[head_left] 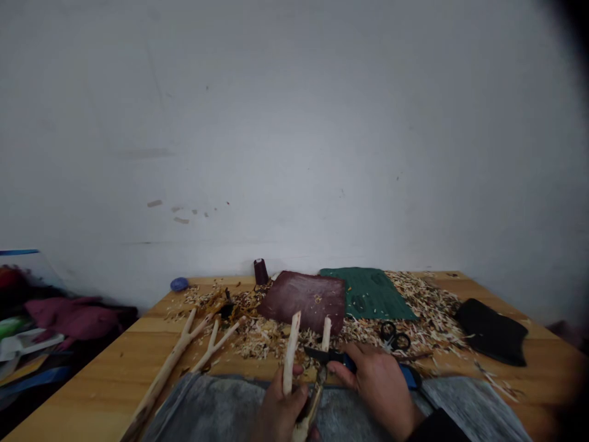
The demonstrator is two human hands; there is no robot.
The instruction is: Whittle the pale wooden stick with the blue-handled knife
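# A pale forked stick (291,353) meets a knife (322,355) above the lap

The left hand (280,405) is closed firmly around the stem of the forked stick, just below the crotch; held this way, the two pale prongs stand nearly upright and the lower stem runs down toward the body, a grip that appears to keep the wood steady and clear of the table (105,368); the forked stick sits in front of the person, above the grey cloth (221,408) draped over the lap; the right hand (380,383) is closed around the knife, with blue handle showing past the palm and the dark blade reaching left across the right prong; the blade looks to be touching that prong, though the exact contact is too small to tell; its angle suggests it is set to bear on the wood; two more forked sticks (165,362) lie on the table to the left, within easy reach; wood shavings (271,341) are strewn across the middle of the table; beyond them lie a dark red leather piece (304,301), a green mat (368,294) and a dark red thread spool (261,271); black-handled scissors (394,336) rest among the shavings, and a black pouch (492,331) lies toward the right.
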